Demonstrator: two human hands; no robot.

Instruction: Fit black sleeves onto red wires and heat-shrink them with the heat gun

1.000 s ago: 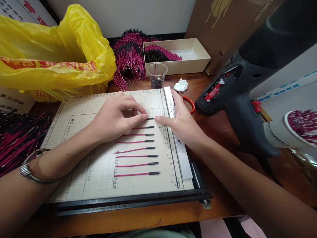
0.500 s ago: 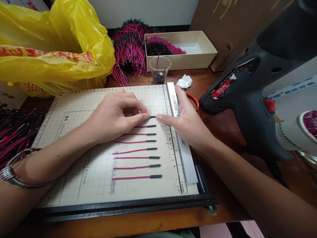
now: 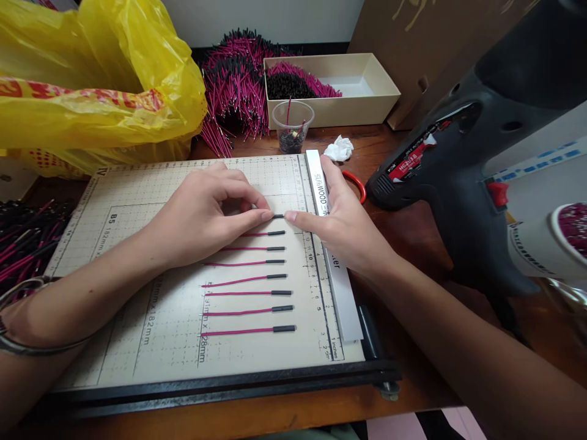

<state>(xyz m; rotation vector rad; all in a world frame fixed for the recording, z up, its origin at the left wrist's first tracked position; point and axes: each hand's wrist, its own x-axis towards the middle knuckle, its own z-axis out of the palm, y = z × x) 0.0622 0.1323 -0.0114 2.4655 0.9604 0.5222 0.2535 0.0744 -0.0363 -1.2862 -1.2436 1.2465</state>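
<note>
My left hand (image 3: 217, 211) pinches a wire between thumb and forefinger over the paper trimmer's board (image 3: 151, 305). Only the wire's black sleeve (image 3: 278, 216) sticks out; the rest is hidden under the hand. My right hand (image 3: 343, 223) rests across the trimmer's white edge strip (image 3: 347, 318), thumb stretched out to the sleeve's tip. The other right fingers lie along the strip's far side, partly hidden. Below the hands, several magenta wires lie in a roughly parallel row, black sleeves to the right; the nearest wire (image 3: 238, 332) is close to the board's front edge.
Behind the board stand a clear plastic cup (image 3: 292, 140), a cream box (image 3: 367, 107) of sleeved wires and a large wire pile (image 3: 236, 85). A yellow plastic bag (image 3: 151, 122) is at left. A heat gun (image 3: 458, 159) and a white cup (image 3: 532, 247) occupy the right.
The whole view has shifted slightly left. Both hands keep nearly the same position over the board, the left still pinching the wire.
</note>
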